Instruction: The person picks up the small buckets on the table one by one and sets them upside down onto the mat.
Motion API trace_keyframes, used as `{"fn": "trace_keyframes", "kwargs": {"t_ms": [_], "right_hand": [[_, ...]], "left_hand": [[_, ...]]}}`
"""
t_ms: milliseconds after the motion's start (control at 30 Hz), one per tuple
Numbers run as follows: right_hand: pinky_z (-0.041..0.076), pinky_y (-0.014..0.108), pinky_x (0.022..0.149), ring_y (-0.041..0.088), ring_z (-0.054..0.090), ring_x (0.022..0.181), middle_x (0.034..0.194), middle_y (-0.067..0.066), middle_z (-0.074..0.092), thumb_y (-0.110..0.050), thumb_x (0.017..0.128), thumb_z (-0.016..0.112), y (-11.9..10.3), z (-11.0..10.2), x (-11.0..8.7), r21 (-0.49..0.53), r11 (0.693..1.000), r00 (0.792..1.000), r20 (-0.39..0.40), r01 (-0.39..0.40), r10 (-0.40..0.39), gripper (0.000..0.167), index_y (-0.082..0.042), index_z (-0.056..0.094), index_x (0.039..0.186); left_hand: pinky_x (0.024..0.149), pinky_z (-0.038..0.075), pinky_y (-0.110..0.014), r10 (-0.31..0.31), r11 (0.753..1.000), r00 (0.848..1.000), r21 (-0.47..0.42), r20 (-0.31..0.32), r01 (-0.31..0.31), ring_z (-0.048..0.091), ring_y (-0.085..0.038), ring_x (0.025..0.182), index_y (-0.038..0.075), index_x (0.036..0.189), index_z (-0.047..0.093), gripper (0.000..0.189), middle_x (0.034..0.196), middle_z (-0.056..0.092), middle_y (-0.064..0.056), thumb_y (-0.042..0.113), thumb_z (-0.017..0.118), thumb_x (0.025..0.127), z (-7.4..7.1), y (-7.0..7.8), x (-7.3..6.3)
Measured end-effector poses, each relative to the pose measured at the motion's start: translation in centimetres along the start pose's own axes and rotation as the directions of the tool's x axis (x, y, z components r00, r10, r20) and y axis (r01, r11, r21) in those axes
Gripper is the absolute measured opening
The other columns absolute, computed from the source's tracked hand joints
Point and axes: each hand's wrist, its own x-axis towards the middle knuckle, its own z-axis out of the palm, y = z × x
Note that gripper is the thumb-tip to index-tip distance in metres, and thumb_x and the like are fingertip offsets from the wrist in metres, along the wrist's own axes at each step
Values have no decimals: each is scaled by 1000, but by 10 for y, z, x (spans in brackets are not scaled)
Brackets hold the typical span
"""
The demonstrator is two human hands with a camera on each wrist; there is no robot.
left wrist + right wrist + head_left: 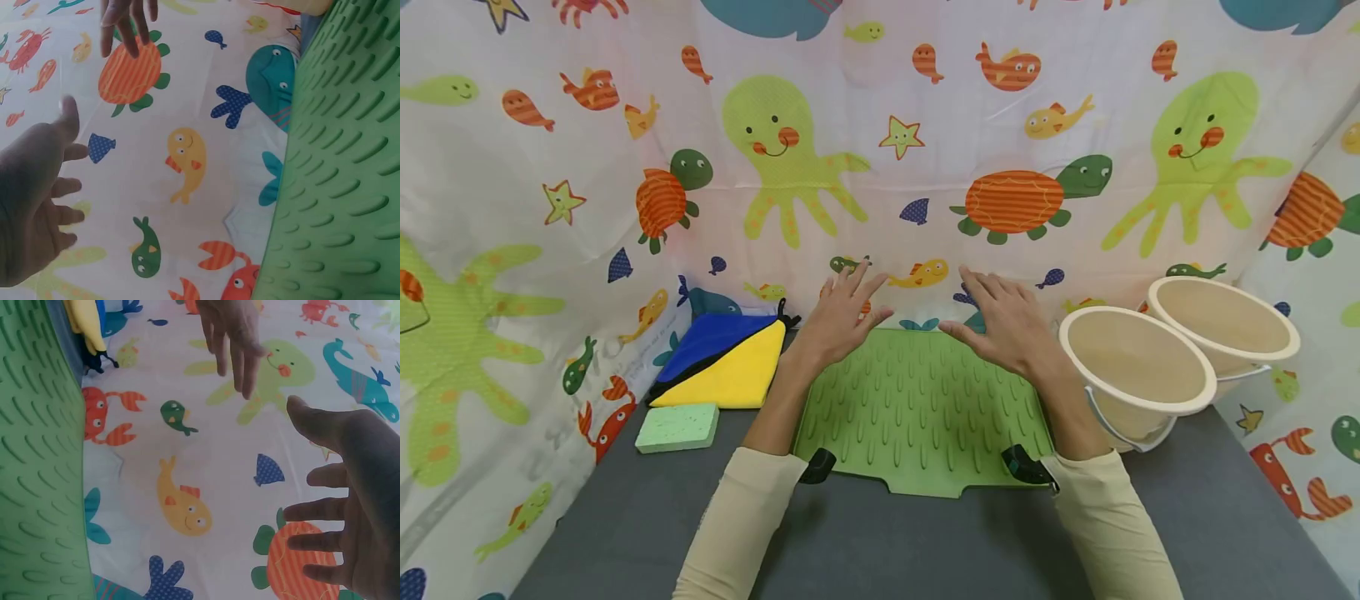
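Note:
Both hands are raised over a green ribbed mat [925, 408] on the dark table, fingers spread and palms facing inward. My left hand [842, 321] holds nothing and overlaps the mat's back left corner in the head view. Opposite it, my right hand [1000, 321] is likewise bare, above the mat's back right part. The left wrist view shows the left hand [40, 194] with fingers extended beside the mat [337, 175]. In the right wrist view the right hand [350, 506] has its thumb and fingers apart.
Left of the mat lie a folded blue and yellow cloth [730, 367] and a pale green sponge [677, 427]. Two beige buckets [1135, 358] with handles stand at the right. A sea-animal patterned curtain [880, 192] encloses the back and sides of the grey table [910, 550].

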Motion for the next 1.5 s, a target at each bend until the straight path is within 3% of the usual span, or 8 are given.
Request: {"fn": "trace_keyframes", "kwargs": {"t_ms": [133,367,700,867,967,1100,1333,1500], "right_hand": [[35,66,121,44,47,147,159,19,50,-55,96,67,-5,-2,-2,33,999,998,-54,33,-31,82,-11,41,161],[49,62,110,43,59,135,149,18,60,-46,95,74,-4,2,-8,117,989,983,-169,89,-69,65,-10,60,147],[55,58,100,41,66,123,138,18,67,-35,90,81,6,16,-10,152,973,928,-357,171,-108,58,-9,67,139],[57,56,98,39,68,118,130,18,70,-28,88,83,13,20,-12,134,965,883,-446,226,-145,51,-5,70,132],[59,55,92,39,70,111,121,19,72,-19,88,83,19,20,-16,106,957,850,-494,269,-184,44,-2,72,127],[59,50,82,35,72,100,115,19,73,-9,90,81,24,14,-25,115,959,828,-538,258,-158,36,0,73,123],[45,34,64,27,66,74,88,15,72,-10,97,73,44,-13,-54,134,991,877,-476,-1,65,17,0,76,111],[39,30,58,18,53,62,68,7,65,-19,99,71,63,-35,-79,90,982,960,-211,-167,183,23,-4,74,82]], "left_hand": [[132,19,-58,58,998,993,3,-104,-58,27,-39,161,14,159,46,57,172,31,-16,42,53,109,2,-1,1],[129,31,-55,68,993,951,-76,-303,-95,49,-34,149,7,138,67,38,157,54,-16,28,60,108,16,-5,3],[115,50,-49,107,984,928,-97,-356,-151,65,-33,131,5,126,74,29,136,71,-16,23,61,107,32,-5,5],[111,53,-47,125,979,901,-98,-416,-181,69,-31,124,5,122,75,25,127,76,-14,18,64,105,42,-3,8],[106,56,-47,71,952,893,-237,-445,-194,71,-31,120,4,122,75,25,123,77,-14,17,64,105,51,1,7],[102,59,-44,-26,862,889,-461,-457,-212,75,-30,113,4,120,76,24,116,79,-15,17,61,107,62,11,5],[96,61,-40,-46,767,918,-603,-394,-220,76,-27,104,5,118,75,22,111,79,-13,18,62,106,71,39,3],[86,61,-28,-23,686,961,-703,-275,-185,75,-29,97,3,120,73,23,107,77,-16,18,60,107,83,66,1]]}}
